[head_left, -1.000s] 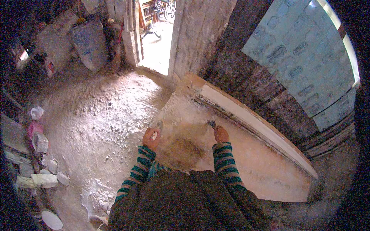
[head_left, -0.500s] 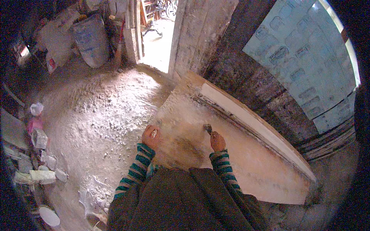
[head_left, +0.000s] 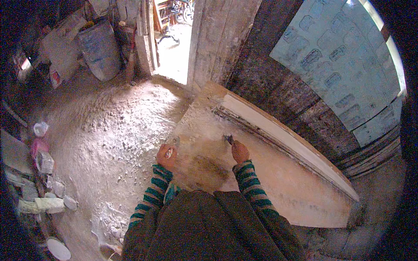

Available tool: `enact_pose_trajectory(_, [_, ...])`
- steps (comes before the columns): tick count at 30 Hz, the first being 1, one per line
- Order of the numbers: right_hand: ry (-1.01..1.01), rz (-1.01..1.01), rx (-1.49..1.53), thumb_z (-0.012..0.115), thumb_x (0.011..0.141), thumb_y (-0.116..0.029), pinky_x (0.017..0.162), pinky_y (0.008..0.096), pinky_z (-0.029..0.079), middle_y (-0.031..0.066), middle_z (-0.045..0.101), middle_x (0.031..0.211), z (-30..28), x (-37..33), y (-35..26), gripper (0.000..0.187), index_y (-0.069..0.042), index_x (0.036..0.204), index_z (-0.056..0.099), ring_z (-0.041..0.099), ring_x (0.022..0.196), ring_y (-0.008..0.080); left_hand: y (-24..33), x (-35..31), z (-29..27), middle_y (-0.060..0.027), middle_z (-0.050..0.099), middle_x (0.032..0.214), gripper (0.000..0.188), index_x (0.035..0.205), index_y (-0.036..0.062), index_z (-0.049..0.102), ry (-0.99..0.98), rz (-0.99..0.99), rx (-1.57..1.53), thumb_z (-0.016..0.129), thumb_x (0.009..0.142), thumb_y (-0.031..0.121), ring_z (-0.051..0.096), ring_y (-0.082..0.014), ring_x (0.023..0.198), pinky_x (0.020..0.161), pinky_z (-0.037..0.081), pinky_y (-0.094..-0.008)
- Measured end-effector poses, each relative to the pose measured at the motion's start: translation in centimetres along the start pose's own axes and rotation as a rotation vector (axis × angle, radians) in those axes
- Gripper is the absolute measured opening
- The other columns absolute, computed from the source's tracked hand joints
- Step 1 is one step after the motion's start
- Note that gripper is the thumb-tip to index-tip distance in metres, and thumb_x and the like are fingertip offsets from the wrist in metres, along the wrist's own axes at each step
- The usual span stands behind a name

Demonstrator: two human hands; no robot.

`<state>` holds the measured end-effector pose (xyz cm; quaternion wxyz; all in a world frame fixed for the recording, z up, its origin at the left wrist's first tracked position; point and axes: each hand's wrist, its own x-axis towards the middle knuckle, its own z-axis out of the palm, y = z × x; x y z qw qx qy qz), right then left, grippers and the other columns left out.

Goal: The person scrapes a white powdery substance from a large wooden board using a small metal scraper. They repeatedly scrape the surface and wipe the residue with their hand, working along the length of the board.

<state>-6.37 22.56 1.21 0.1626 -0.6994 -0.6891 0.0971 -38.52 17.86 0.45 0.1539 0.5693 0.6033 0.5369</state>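
Note:
A wide pale brown board (head_left: 296, 187), dusty and smudged darker in the middle, lies in front of me. My right hand (head_left: 240, 152) is closed round a small tool with a flat dark head (head_left: 228, 139), which is at the board's surface; whether it is a brush or a scraper I cannot tell. By the board's left edge, my left hand (head_left: 166, 155) grips a small pale-handled tool (head_left: 169, 152). A greyish tip shows just beyond those fingers, too blurred to name. Striped green sleeves cover both forearms.
A raised pale strip (head_left: 278, 135) runs along the board's far right side. Rubble and dust cover the floor (head_left: 117, 126) at left. A grey-blue barrel (head_left: 101, 50) stands beside the bright doorway (head_left: 173, 54). A light blue panel (head_left: 339, 65) hangs at the right.
My right hand and its tool have shifted a little left and away from me over the board. My left hand has moved slightly left, keeping its grip.

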Motion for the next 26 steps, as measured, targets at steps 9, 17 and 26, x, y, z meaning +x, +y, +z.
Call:
enact_pose_trajectory(9, [-0.118,0.025,-0.09,0.045,0.088,-0.029,0.06,0.0501,0.046,0.0178,0.06,0.076,1.0,-6.1,-0.5,0.024,-0.008,0.087,0.057,0.058,0.069,0.0383,-1.4,-0.6,0.0,-0.0103,0.058,0.08,0.008,0.08,0.0035,0.059,0.012,0.042,-0.209,0.061,0.073,0.002,0.056,-0.0243,0.076,0.072,0.045,-0.0322])
enact_pose_trajectory(17, [-0.058,-0.006,-0.058,0.045,0.089,-0.027,0.064,0.0476,0.047,0.0186,0.061,0.079,1.6,2.4,-3.8,0.025,-0.006,0.088,0.057,0.058,0.074,0.0375,0.6,0.2,-0.5,-0.0085,0.056,0.078,0.008,0.08,0.0047,0.059,-0.006,-0.01,-0.139,0.061,0.073,0.002,0.055,-0.0212,0.073,0.068,0.044,-0.0293])
enact_pose_trajectory(26, [-0.187,0.022,-0.12,0.05,0.086,-0.039,0.064,0.0501,0.048,0.0179,0.062,0.078,0.6,-4.6,-1.8,0.033,-0.008,0.094,0.059,0.06,0.072,0.0378,-1.2,-0.4,-0.1,-0.008,0.059,0.083,0.011,0.083,0.0071,0.06,-0.084,-0.035,-0.15,0.062,0.073,0.004,0.057,-0.0227,0.081,0.075,0.045,-0.0327])
